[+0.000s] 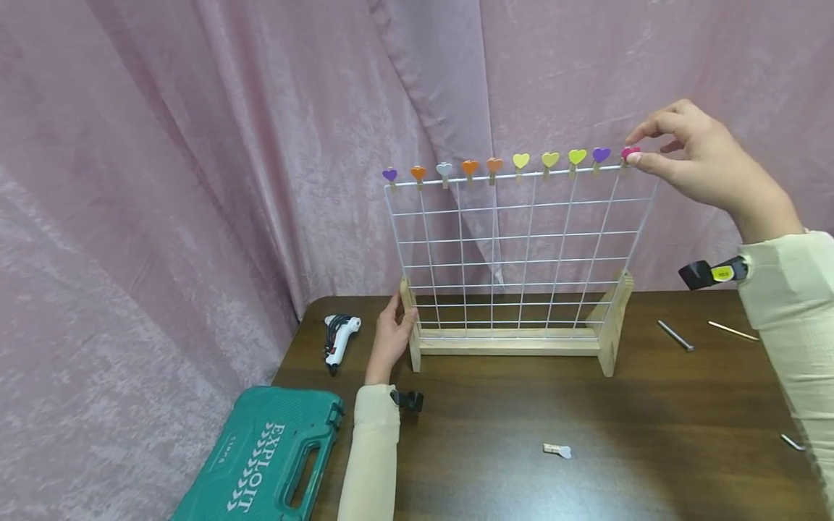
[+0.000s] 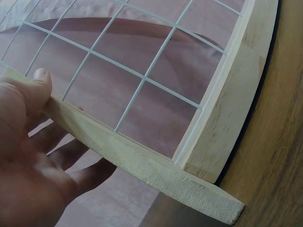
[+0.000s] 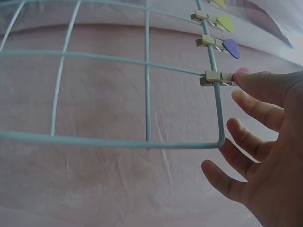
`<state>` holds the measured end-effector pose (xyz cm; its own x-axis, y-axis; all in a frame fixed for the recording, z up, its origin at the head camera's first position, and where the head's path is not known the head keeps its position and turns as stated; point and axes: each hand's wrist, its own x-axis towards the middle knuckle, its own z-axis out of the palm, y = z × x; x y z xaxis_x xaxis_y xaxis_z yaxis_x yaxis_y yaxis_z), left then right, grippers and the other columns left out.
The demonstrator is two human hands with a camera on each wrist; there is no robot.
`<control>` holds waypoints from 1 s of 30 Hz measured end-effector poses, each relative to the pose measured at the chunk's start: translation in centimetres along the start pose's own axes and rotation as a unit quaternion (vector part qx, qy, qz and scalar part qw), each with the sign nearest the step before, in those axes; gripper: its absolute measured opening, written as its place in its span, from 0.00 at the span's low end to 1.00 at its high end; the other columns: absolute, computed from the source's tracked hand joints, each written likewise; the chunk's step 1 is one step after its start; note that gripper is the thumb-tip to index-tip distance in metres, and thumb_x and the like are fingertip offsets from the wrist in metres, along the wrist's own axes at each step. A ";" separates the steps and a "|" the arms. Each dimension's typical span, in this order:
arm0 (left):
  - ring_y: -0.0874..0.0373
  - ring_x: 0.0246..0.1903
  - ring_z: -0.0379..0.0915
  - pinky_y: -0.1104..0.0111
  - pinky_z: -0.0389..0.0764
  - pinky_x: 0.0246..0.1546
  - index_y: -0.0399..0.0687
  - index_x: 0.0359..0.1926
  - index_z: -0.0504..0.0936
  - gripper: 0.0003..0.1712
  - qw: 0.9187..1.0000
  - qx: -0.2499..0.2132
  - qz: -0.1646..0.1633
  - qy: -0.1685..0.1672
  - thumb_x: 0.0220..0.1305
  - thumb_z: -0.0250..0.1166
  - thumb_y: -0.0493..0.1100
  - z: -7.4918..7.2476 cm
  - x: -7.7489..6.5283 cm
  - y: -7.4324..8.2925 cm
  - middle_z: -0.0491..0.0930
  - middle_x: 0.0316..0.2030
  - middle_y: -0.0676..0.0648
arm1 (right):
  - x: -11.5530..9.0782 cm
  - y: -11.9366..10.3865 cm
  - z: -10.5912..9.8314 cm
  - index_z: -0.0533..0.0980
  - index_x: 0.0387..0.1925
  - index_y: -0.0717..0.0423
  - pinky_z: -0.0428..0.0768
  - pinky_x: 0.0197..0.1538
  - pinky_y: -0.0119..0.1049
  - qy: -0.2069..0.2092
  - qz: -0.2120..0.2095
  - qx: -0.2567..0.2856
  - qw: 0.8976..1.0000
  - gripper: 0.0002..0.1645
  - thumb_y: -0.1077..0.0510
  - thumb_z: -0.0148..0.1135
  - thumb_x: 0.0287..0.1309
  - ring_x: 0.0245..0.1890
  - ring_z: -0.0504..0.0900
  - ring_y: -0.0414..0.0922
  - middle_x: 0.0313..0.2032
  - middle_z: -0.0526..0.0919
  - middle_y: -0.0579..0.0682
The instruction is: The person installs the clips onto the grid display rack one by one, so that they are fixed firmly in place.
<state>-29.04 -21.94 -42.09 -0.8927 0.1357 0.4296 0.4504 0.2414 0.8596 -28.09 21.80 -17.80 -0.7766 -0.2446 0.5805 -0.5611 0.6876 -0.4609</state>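
A white wire grid (image 1: pixel 515 236) stands upright in a wooden stand (image 1: pixel 508 348) on the table. My left hand (image 1: pixel 392 337) grips the stand's left side piece (image 2: pixel 128 153), thumb in front and fingers behind it. At the grid's upper right corner, my right hand (image 1: pixel 710 163) pinches a mini clothespin with a pink heart (image 3: pixel 240 75). That clothespin's wooden jaws sit across the top wire. Several other heart clothespins line the same wire, among them a purple one (image 1: pixel 601 155), a yellow one (image 1: pixel 577 157) and an orange one (image 1: pixel 470 168).
One white heart clothespin (image 1: pixel 557 451) lies on the table (image 1: pixel 482 434) in front. A glue gun (image 1: pixel 340 341) and a green tool case (image 1: pixel 260 449) are at left. On the right lie a bolt (image 1: pixel 675 336), a thin metal rod (image 1: pixel 733 331) and a small metal piece (image 1: pixel 792 442).
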 end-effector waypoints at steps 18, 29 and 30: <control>0.42 0.55 0.68 0.59 0.70 0.56 0.31 0.64 0.61 0.27 1.000 0.009 0.006 0.005 0.66 0.54 0.34 0.2 0.4 -0.2 0.69 0.56 0.31 | -6.5 -1.4 0.9 0.76 0.44 0.60 0.59 0.45 0.21 0.049 -0.088 -0.063 0.993 0.17 0.70 0.63 0.50 0.45 0.62 0.25 0.46 0.65 0.29; 0.40 0.53 0.69 0.58 0.72 0.54 0.31 0.64 0.60 0.27 1.000 0.001 0.000 0.002 0.66 0.54 0.34 0.2 0.4 0.1 0.70 0.55 0.31 | -11.1 -1.6 4.2 0.77 0.41 0.57 0.59 0.49 0.16 -0.001 -0.131 -0.050 0.990 0.20 0.73 0.66 0.42 0.50 0.63 0.28 0.44 0.73 0.46; 0.40 0.54 0.69 0.58 0.72 0.54 0.31 0.64 0.60 0.27 1.000 0.001 0.001 0.002 0.66 0.54 0.34 0.2 0.3 0.1 0.70 0.56 0.31 | -11.6 -1.6 4.7 0.77 0.40 0.57 0.59 0.48 0.16 -0.005 -0.134 -0.048 0.990 0.20 0.73 0.66 0.42 0.49 0.64 0.28 0.43 0.73 0.46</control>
<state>-29.31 -21.72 -41.94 -0.8919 0.1329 0.4324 0.4522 0.2431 0.8581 -19.55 20.35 -26.90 -0.6072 -0.4326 0.6665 -0.7177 0.6586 -0.2263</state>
